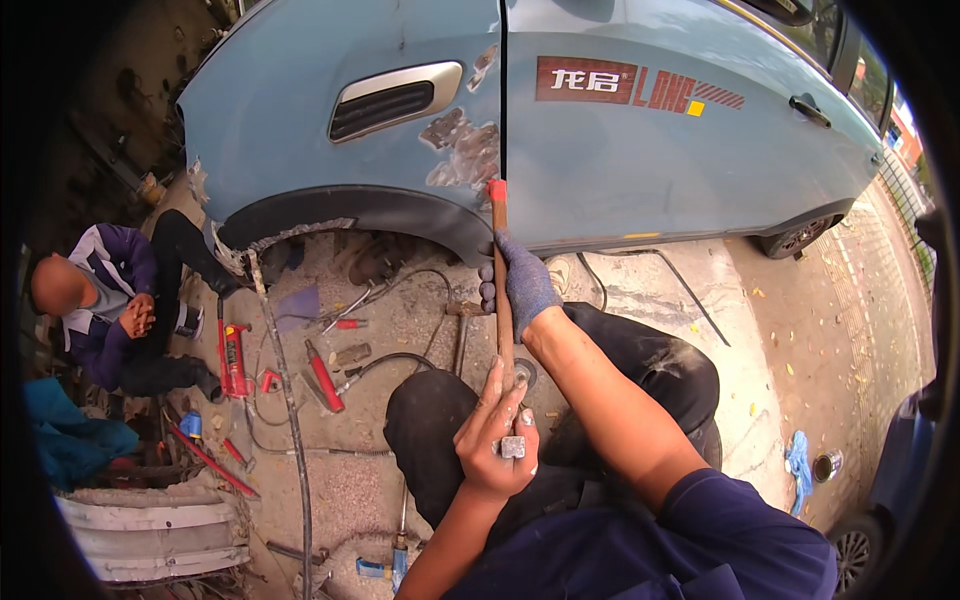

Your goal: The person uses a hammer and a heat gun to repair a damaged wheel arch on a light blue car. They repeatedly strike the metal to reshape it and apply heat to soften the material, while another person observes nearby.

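We count two hands of our own: one gloved right hand (527, 282) and one ungloved left hand (492, 440). We see one brown bar (502, 225), one hammer (461, 335), one blue rag (798, 472) and one tin can (827, 465). We make out two vehicles, one light blue car (640, 170) and one dark car (905, 470), showing one wheel each (803, 236) (852, 555). We find one fender vent (380, 108), one door handle (811, 111) and one seated person (110, 265).

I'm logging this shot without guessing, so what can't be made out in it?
All in the head view:
Whether the metal block joins the wooden handle: the left hand covers the place.
The blue vehicle's roof: cut off by the upper edge.
The can's contents: too small.
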Action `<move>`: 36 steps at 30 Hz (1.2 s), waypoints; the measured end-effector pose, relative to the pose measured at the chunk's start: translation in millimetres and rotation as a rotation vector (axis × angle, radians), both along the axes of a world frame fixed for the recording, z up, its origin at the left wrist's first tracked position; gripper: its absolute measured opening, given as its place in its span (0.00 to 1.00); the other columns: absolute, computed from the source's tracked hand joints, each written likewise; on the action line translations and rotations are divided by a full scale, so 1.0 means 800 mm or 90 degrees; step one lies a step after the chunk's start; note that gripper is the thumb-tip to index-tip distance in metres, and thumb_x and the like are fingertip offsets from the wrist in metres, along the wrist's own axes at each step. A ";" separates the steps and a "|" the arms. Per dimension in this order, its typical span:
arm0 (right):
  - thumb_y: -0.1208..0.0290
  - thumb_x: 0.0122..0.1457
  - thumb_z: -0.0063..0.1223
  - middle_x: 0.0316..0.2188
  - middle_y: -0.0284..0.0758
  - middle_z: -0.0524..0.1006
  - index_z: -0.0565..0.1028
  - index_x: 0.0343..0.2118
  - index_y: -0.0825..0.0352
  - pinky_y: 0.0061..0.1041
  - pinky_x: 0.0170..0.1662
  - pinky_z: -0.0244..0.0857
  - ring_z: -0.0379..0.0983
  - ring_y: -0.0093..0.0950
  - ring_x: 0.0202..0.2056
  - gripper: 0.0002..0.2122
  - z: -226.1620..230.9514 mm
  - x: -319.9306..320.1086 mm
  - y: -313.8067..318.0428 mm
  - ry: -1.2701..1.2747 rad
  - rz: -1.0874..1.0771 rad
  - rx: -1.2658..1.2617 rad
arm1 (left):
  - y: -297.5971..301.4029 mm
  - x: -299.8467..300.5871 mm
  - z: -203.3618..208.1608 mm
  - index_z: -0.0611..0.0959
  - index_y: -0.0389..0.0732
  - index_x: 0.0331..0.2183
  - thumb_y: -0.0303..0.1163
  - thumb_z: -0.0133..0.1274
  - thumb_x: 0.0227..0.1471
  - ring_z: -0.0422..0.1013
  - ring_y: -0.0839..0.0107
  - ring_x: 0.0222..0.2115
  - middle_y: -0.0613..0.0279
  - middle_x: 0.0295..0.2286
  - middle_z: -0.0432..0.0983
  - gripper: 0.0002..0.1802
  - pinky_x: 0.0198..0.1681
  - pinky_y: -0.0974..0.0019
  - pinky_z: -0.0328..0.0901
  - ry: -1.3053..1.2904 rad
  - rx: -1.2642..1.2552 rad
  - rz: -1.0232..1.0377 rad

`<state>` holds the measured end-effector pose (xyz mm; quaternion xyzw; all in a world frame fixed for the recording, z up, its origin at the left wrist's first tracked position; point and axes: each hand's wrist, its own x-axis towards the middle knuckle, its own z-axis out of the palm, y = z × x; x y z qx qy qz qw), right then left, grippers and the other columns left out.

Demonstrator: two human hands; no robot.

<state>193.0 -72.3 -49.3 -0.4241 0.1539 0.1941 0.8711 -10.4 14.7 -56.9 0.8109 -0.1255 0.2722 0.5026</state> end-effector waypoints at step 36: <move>0.56 0.71 0.56 0.29 0.37 0.81 0.78 0.47 0.68 0.28 0.31 0.71 0.78 0.25 0.28 0.17 -0.101 -0.008 -0.046 -0.146 0.171 -0.501 | 0.135 -0.104 0.015 0.81 0.24 0.46 0.29 0.48 0.64 0.83 0.39 0.45 0.24 0.59 0.72 0.17 0.41 0.51 0.82 0.090 -0.366 0.154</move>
